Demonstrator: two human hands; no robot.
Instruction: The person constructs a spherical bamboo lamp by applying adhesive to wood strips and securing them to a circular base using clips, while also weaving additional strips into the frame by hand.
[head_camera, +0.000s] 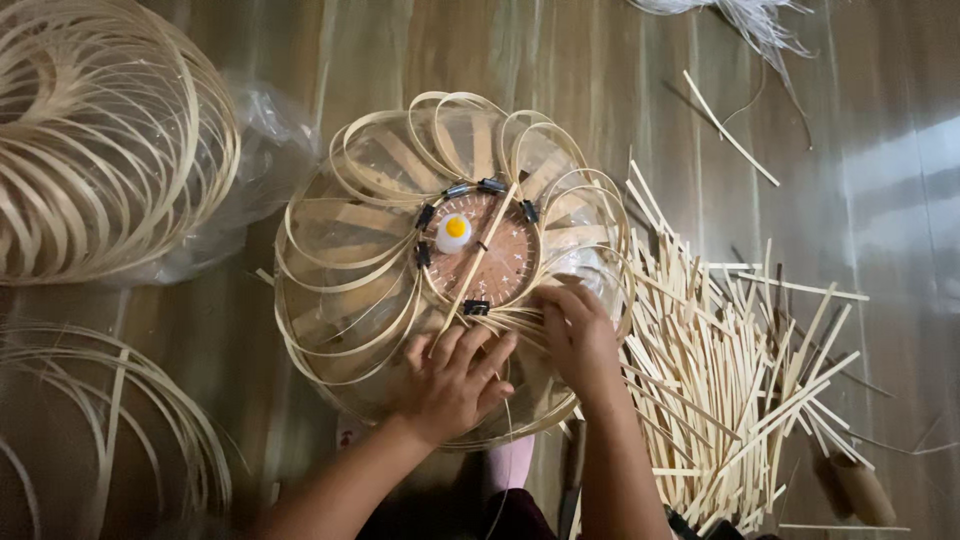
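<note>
Bamboo-loop frame (400, 250) under both flat, unclenched hands, left hand (452, 380), right hand (580, 335); loose sticks (730, 380) crowding right edge.

So there's this round dome-shaped frame of looped pale bamboo strips (400, 270) sitting on the wooden floor, petal-like loops fanning out all around. Dead centre is a brown perforated disc (500, 262) with a thin bamboo stick (478, 262) laid diagonally across it, small black binder clips (476, 307) pinching strip ends along its rim, and a little white-and-yellow cap (454, 232) on top.
</note>
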